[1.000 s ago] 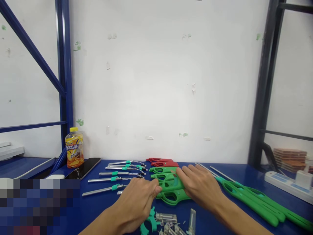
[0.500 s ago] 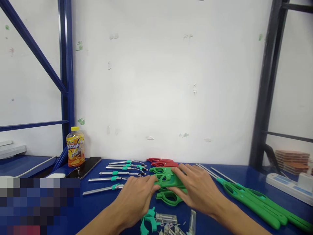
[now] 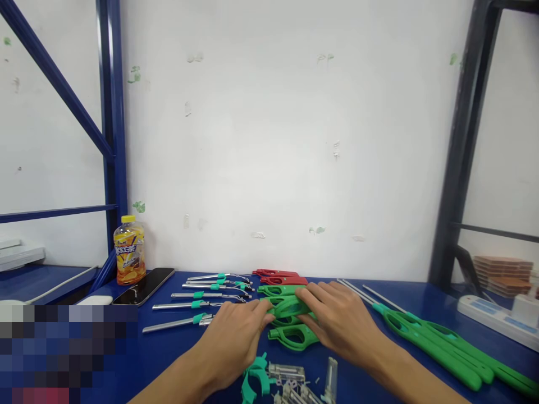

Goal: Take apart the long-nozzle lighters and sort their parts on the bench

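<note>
Between my hands is a green lighter handle shell (image 3: 291, 307), raised just over other green shells (image 3: 295, 338) lying in a column. The fingers of my left hand (image 3: 233, 336) pinch its left end. My right hand (image 3: 339, 314) is closed around its right part, which the fingers partly hide. Metal lighter tubes (image 3: 179, 306) with teal clips and thin wires lie in a row left of my left hand. Teal trigger pieces (image 3: 256, 376) and clear fuel tanks (image 3: 287, 372) are on the table below the hands. Red shells (image 3: 283, 280) lie behind the green ones.
Long green lighters with metal tubes (image 3: 438, 342) lie at the right on the blue table (image 3: 168, 353). A power strip (image 3: 497, 322) is beyond them. At the left are a phone (image 3: 145, 286) and a drink bottle (image 3: 129, 252). Blue rack posts flank the white wall.
The held green shell has turned slightly between my fingers, which stay closed on it. Both hands remain in nearly the same place. The view has shifted a little.
</note>
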